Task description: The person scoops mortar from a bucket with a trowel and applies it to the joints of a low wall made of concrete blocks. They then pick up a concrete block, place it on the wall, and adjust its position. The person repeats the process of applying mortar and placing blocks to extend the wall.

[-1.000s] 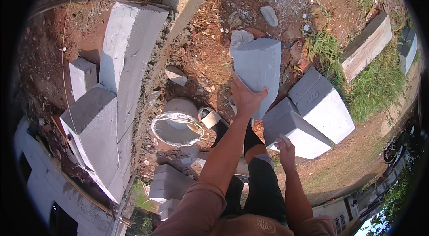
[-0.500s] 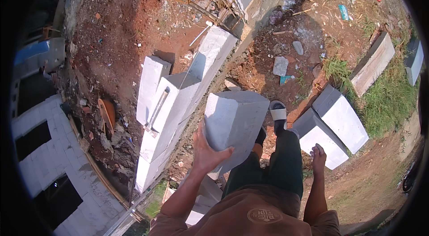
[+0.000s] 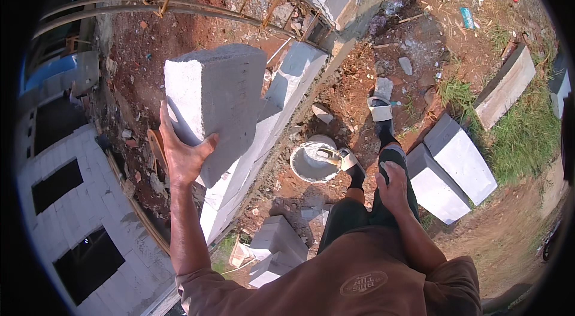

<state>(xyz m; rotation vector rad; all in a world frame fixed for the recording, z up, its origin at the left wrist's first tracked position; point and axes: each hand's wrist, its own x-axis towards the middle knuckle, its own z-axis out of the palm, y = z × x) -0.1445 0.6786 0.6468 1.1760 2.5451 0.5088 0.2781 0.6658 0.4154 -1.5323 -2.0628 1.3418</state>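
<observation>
A large pale grey building block (image 3: pixel 230 91) is in the grip of my left hand (image 3: pixel 184 154), fingers along its left side and thumb across its near face. It hangs over the low wall of light blocks (image 3: pixel 290 85), tilted, and covers much of the wall top. Whether it touches the wall I cannot tell. My right hand (image 3: pixel 393 187) is empty by my thigh, its fingers loosely extended. A round bucket (image 3: pixel 295 163) with grey mortar inside stands between the wall and my foot. A tool with a pale handle (image 3: pixel 328 154) lies across its rim.
Two blocks (image 3: pixel 458 157) lie side by side at my right, near a flat slab (image 3: pixel 506 85). More blocks (image 3: pixel 278 238) sit lower left of the bucket. A rusty bar frame (image 3: pixel 197 11) crosses beyond the wall. A block building (image 3: pixel 90 208) stands far left.
My left hand has carried the block left and away from me, over the wall. The bucket has come into sight. My right hand has moved in to my thigh, and one foot has stepped forward.
</observation>
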